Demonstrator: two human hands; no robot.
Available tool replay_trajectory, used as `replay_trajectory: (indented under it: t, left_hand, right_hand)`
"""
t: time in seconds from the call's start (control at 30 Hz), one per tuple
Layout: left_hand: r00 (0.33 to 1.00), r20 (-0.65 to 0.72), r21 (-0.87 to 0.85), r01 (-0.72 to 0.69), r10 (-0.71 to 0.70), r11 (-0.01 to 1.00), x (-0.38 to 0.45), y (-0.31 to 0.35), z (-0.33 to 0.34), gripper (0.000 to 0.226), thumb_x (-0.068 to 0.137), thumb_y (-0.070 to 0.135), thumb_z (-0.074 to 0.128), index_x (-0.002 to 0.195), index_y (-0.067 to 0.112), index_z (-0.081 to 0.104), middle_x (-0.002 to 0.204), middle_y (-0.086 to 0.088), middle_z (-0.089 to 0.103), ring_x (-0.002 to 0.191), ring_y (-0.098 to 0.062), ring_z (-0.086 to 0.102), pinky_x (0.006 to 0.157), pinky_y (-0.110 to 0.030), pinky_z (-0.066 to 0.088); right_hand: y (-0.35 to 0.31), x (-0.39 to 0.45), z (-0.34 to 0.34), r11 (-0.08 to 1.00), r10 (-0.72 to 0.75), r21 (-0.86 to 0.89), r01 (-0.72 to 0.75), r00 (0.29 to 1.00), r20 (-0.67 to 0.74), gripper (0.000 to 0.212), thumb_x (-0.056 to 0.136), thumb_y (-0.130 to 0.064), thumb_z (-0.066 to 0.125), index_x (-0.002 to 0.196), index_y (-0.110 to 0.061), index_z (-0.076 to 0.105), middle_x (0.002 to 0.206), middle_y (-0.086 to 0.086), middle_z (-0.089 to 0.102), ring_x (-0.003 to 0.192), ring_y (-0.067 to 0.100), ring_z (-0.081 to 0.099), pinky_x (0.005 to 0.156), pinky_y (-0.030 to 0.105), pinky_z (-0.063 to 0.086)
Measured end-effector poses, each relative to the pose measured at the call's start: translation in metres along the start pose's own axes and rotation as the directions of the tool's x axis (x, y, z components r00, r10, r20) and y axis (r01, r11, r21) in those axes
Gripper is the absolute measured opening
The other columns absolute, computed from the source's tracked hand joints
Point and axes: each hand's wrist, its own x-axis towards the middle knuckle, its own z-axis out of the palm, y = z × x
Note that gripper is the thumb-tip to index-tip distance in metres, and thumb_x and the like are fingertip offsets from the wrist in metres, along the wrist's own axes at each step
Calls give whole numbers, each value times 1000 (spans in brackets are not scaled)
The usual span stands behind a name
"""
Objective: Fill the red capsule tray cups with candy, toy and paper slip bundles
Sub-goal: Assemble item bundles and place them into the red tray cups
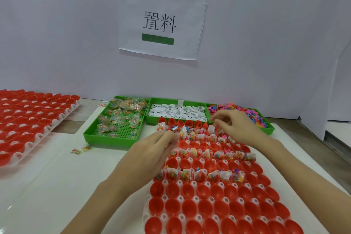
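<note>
The red capsule tray (191, 205) lies in front of me, its white frame holding rows of red cups. Alternate rows in the far half hold bundles (212, 175) of candy packet, toy and paper slip; the near rows are bare red cups. My left hand (150, 154) hovers over the tray's far left corner with fingers curled downward, and what they hold is hidden. My right hand (235, 125) is over the far right rows, its fingertips drawn together near a white slip; whether it pinches anything is blurred.
Three green bins stand behind the tray: candy packets (115, 119), white paper slips (176, 112), and coloured toys (252, 115). A second tray of red cups (28, 119) lies at the left. Loose candy packets (81, 150) lie on the white mat. A white wall with a paper sign (159, 23) is behind.
</note>
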Motion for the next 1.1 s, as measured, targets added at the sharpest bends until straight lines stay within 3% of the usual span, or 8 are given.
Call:
replay_trajectory:
  t: [0.17,0.3,0.83,0.93,0.97,1.0,1.03,1.1]
  left_hand:
    - [995,40,184,-100,94,978,0,-5,-5,12,106,17,51,104,14,63,94,5,66,80,-15,63,67,-29,53]
    - [989,76,242,-144,129,960,0,-9,-5,7,103,15,57,107,14,63,98,3,67,82,-19,63,66,-35,54]
    - [988,67,248,-151,139,957,-1,-15,-3,5,101,12,63,104,15,62,92,3,63,78,-21,60,63,-36,52]
    - [990,66,247,-136,124,959,-1,-16,-3,10,99,10,66,106,15,62,92,3,63,78,-21,61,63,-39,53]
    - [990,66,248,-137,124,959,-1,-16,-3,10,99,10,66,107,15,62,93,3,63,78,-21,61,63,-39,53]
    - [990,67,250,-138,126,958,-1,-17,-4,10,99,10,66,107,15,62,93,3,63,78,-21,61,63,-39,54]
    - [990,67,252,-139,126,958,-1,-17,-4,11,99,10,66,107,15,62,93,3,64,78,-21,62,63,-39,54]
    - [990,66,258,-140,127,956,-1,-17,-4,13,97,10,68,107,15,62,93,4,63,78,-21,61,62,-39,54]
  right_hand:
    - [2,65,15,990,10,-138,5,994,112,20,101,-15,61,111,-19,78,97,-4,74,72,-6,63,69,10,46]
    - [2,95,26,966,33,-258,20,979,201,18,97,-17,68,111,-12,78,120,5,74,101,17,70,94,31,53]
    - [-8,116,49,929,149,-366,-50,957,247,19,87,3,68,73,-8,74,73,5,66,70,23,63,70,33,54]
    - [-5,111,51,927,155,-369,-70,966,207,16,84,6,62,69,12,64,72,33,58,58,32,48,58,39,43]
    - [-3,109,50,930,152,-360,-75,970,192,14,84,5,62,78,17,65,84,37,62,82,54,59,58,40,43]
    - [-2,107,49,936,137,-345,-70,975,175,14,83,4,62,78,17,65,87,39,60,78,9,38,58,38,41]
    - [-1,105,48,942,123,-331,-64,979,160,16,83,3,62,71,14,63,81,40,54,60,25,42,59,35,39]
    - [1,103,47,956,127,-281,-87,984,128,22,84,-2,66,65,6,62,70,34,50,61,21,42,61,33,40]
